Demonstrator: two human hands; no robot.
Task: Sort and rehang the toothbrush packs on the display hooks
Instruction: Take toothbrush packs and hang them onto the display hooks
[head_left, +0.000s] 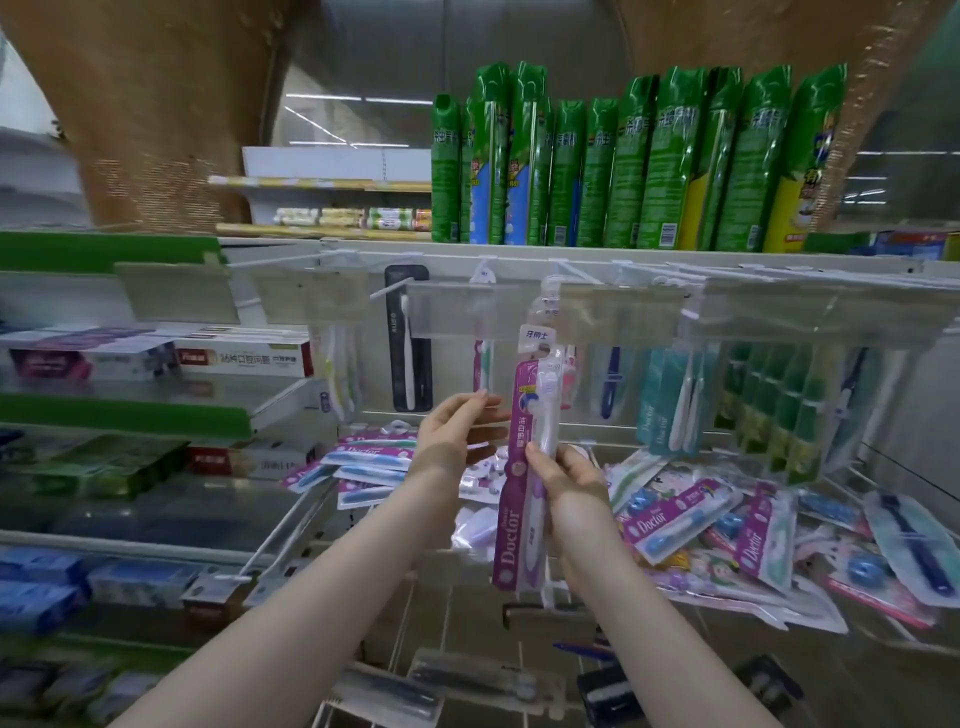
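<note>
My right hand (569, 480) grips a purple "Doctor" toothbrush pack (522, 467) by its middle and holds it upright, with its white hang tab up near the clear price strip (457, 310). My left hand (457, 431) hovers just left of the pack with fingers loosely stretched, their tips close to its edge; I cannot tell whether they touch it. A pile of loose toothbrush packs (727, 525) lies on the wire shelf below. More packs hang on the display hooks: a black one (409, 338), teal ones (670, 400) and green ones (779, 405).
Green bagged goods (623, 166) stand on the top shelf. Toothpaste boxes (239, 356) fill the shelves at left. A white empty hook (390, 287) juts out beside the black pack. Blue-and-purple packs (371, 457) lie at the left of the wire shelf.
</note>
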